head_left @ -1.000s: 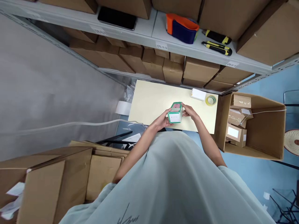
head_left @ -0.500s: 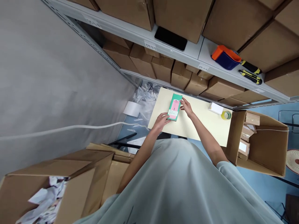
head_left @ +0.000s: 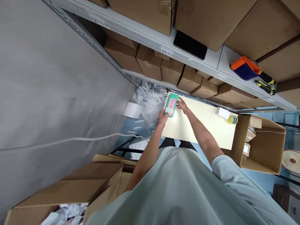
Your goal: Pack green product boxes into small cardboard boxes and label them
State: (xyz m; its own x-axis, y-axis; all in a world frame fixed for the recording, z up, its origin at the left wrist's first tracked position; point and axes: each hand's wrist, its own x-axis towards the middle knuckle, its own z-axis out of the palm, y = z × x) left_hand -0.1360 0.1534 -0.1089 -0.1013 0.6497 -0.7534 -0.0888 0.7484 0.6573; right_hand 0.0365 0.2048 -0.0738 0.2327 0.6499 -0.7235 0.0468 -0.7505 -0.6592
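Observation:
A flat green box with a pink picture [head_left: 172, 104] lies at the left end of the cream tabletop [head_left: 199, 122]. My left hand [head_left: 162, 117] grips the box's lower left corner, thumb on top. Beside the box's upper right edge is my right hand [head_left: 182, 105], fingers apart; it seems to hold nothing. At the right end of the tabletop are a small white box [head_left: 222, 112] and a yellow-green tape roll [head_left: 232, 119].
An open carton [head_left: 267, 150] with small boxes stands right of the tabletop. Another carton [head_left: 63, 190] holds paper at lower left. The shelf [head_left: 140, 26] carries cartons, a black phone [head_left: 190, 45], a tape dispenser [head_left: 246, 67] and a cutter [head_left: 265, 87].
The green box now lies nearer the left edge of the tabletop, and both hands moved left with it. My right hand's fingers have come off its edge. The camera view has shifted.

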